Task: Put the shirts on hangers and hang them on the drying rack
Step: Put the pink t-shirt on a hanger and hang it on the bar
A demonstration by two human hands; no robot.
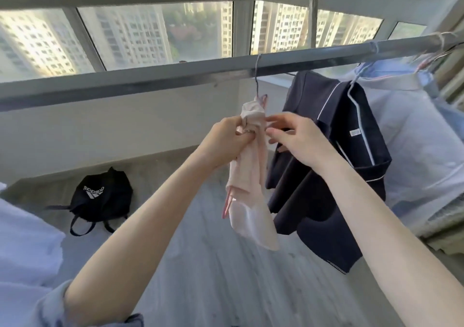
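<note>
A: Status on the hands?

B: Left hand [226,138] is clamped on the pink shirt [248,176]. The fingers [242,139] are curled round the bunched cloth near its top.

A: Right?

B: Right hand [298,143] holds nothing. Index and thumb [273,133] are spread and the other fingers are loose. The tips are just beside the cloth, level with the left fingers. Can't tell if they touch it.

A: Where's the shirt relative to the grip?

B: A short bunched length stands above the left fingers. The rest hangs below them in a narrow twisted strip that widens at the bottom.

A: Hanger?

B: Hanger [256,80] is straight above both sets of fingers, with its thin hook over the rail [150,80]. A pink shoulder shows at the shirt's top, and a pink end pokes out of the cloth well below the left fingers. The rest is inside the cloth.

A: Other stuff on the rail?

B: Navy shirt [326,176] with white piping hangs there on its own hanger, behind the right hand and to the right of the fingers. Pale shirt [414,138] is further right, against the navy one.

A: Anything else?

B: Black backpack [100,196] on the floor [200,264], far down-left of the left fingers. Window [125,32] is beyond the rail, above both hands.
</note>
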